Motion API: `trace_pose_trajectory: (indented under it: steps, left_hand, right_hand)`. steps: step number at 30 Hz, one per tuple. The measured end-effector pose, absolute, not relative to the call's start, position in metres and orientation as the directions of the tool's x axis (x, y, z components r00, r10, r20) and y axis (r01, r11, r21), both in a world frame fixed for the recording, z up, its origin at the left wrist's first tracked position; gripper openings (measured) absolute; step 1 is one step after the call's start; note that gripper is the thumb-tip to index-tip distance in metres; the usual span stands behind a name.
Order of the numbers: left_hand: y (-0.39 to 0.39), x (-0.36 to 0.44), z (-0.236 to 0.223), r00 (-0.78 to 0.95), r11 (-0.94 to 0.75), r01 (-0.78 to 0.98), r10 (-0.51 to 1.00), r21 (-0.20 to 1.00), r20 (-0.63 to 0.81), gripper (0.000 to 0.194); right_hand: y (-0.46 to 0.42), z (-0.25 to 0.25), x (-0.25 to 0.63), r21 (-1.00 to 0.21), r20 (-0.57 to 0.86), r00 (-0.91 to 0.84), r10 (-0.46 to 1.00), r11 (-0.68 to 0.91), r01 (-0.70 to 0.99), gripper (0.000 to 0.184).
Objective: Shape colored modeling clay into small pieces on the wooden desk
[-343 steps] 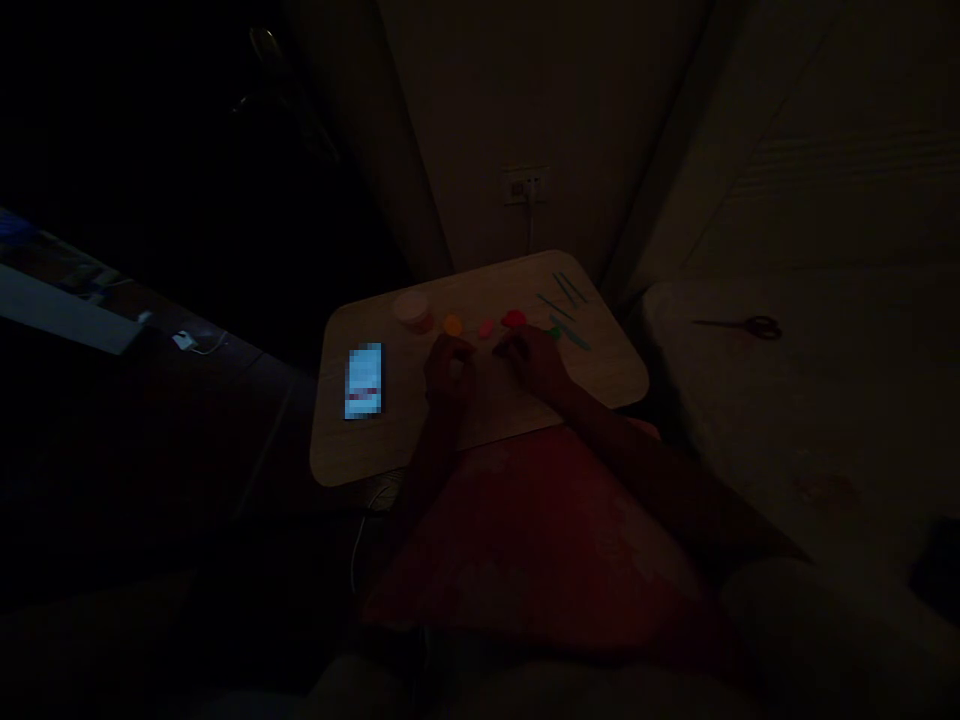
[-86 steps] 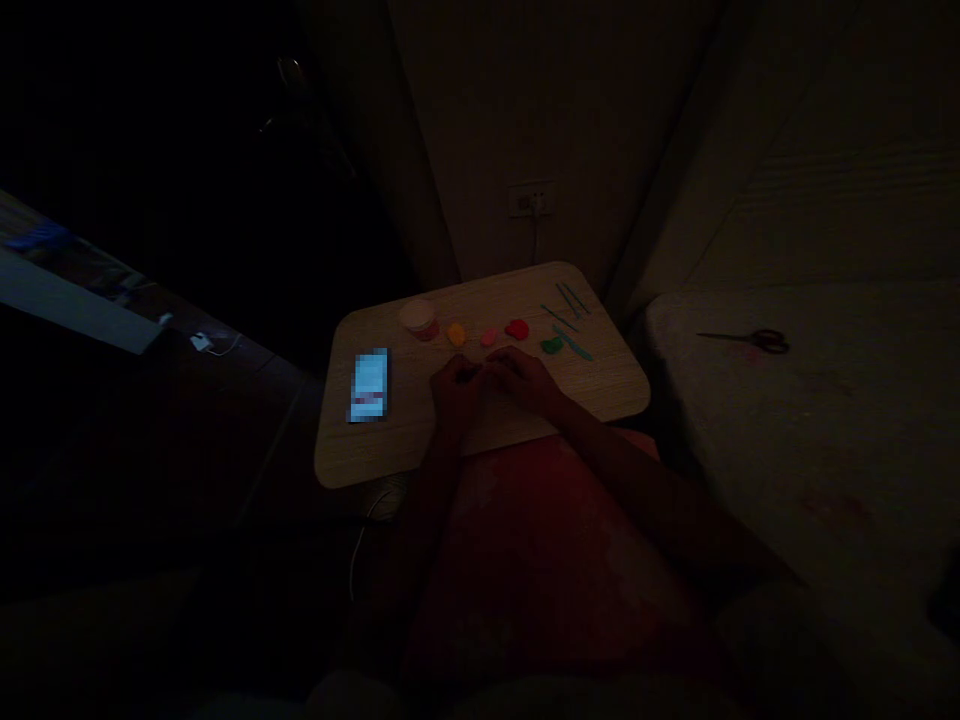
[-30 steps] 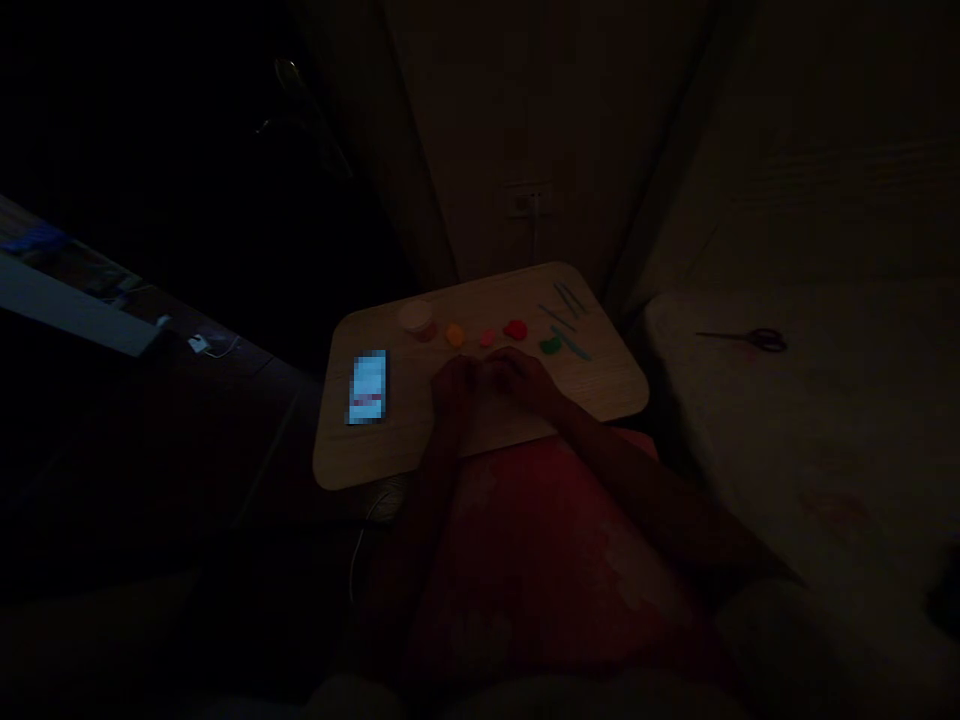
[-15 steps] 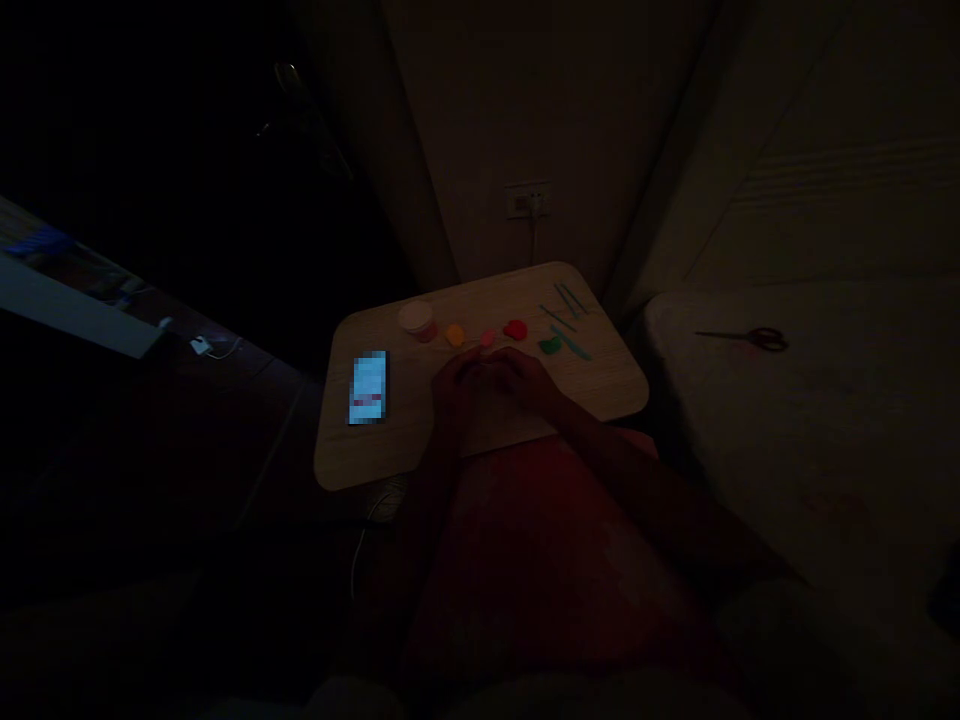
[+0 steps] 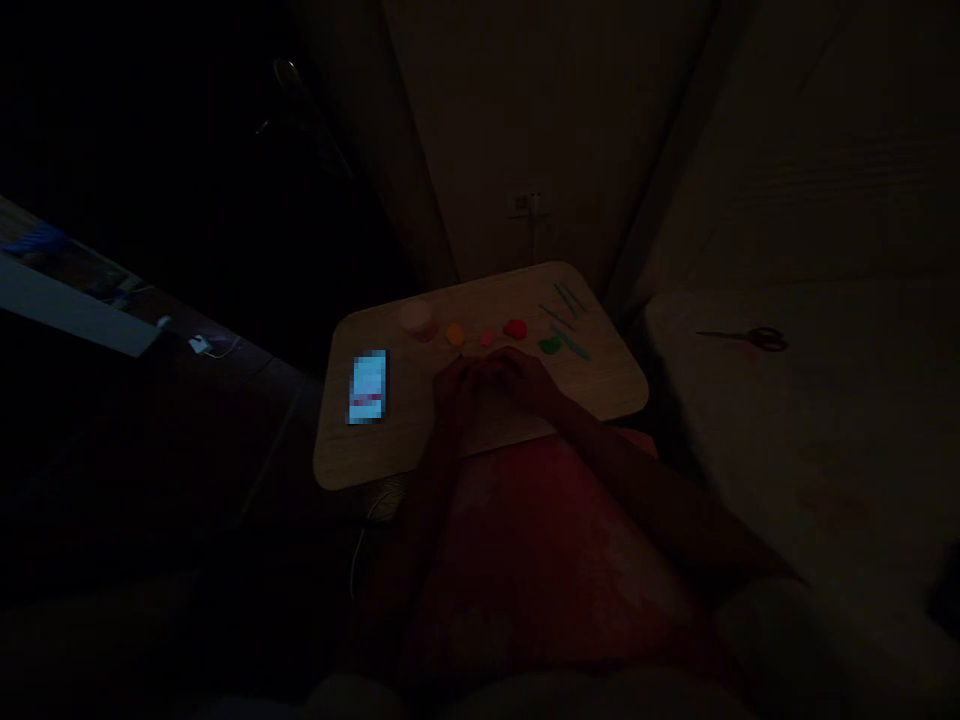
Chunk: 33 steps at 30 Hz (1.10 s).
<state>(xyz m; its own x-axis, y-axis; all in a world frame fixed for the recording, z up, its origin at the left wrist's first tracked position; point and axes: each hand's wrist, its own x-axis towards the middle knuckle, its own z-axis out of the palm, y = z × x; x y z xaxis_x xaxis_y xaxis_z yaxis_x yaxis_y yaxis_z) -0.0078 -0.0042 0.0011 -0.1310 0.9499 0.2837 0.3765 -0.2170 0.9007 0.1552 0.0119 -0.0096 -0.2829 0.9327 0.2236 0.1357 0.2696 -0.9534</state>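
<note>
My left hand (image 5: 454, 388) and my right hand (image 5: 523, 374) meet over the near middle of a small wooden table (image 5: 420, 440), fingers curled together. Whatever lies between the fingertips is too dark to make out. Just beyond the hands is a pink lump of modelling clay (image 5: 487, 337). An orange lump (image 5: 455, 335) lies to its left and a red lump (image 5: 515, 329) to its right. A green lump (image 5: 550, 345) rests to the right of my right hand, against a teal modelling tool (image 5: 571, 343).
A lidded tub (image 5: 417, 319) stands at the table's back left, and a lit phone (image 5: 367, 388) lies at left. Several thin sticks (image 5: 571, 300) are at the back right. Scissors (image 5: 750, 338) lie on a pale surface (image 5: 810, 430) at right. A socket (image 5: 529, 200) holds a plug.
The fingers have shifted slightly, with my left fingertips a little lower and nearer to me. The clay lumps, tools and phone stay in place; the picture is dimmer.
</note>
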Motion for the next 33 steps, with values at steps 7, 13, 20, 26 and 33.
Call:
trace_pose_trajectory:
  steps: [7, 13, 20, 26, 33]
  left_hand:
    - [-0.003, -0.011, 0.0, -0.107, -0.299, 0.361, 0.927, 0.883, 0.358, 0.023]
    - [-0.005, -0.009, -0.002, -0.106, -0.236, 0.331, 0.953, 0.913, 0.285, 0.013]
    - [-0.007, -0.008, -0.002, -0.178, -0.132, 0.342, 0.963, 0.93, 0.203, 0.019]
    - [-0.005, -0.01, -0.002, -0.165, -0.206, 0.307, 0.95, 0.929, 0.266, 0.029]
    - [0.001, -0.01, -0.01, -0.157, -0.35, 0.164, 0.914, 0.922, 0.375, 0.035]
  right_hand:
    - [0.015, -0.017, 0.156, -0.956, 0.245, -0.279, 0.929, 0.279, 0.089, 0.025]
    - [0.016, -0.017, 0.157, -0.971, 0.231, -0.177, 0.957, 0.239, 0.026, 0.025]
    - [0.017, -0.013, 0.158, -0.972, 0.232, -0.131, 0.964, 0.235, 0.007, 0.024]
    - [0.016, -0.013, 0.157, -0.981, 0.196, -0.121, 0.973, 0.195, -0.021, 0.024]
    - [0.016, -0.013, 0.156, -0.979, 0.2, -0.126, 0.972, 0.193, -0.065, 0.025]
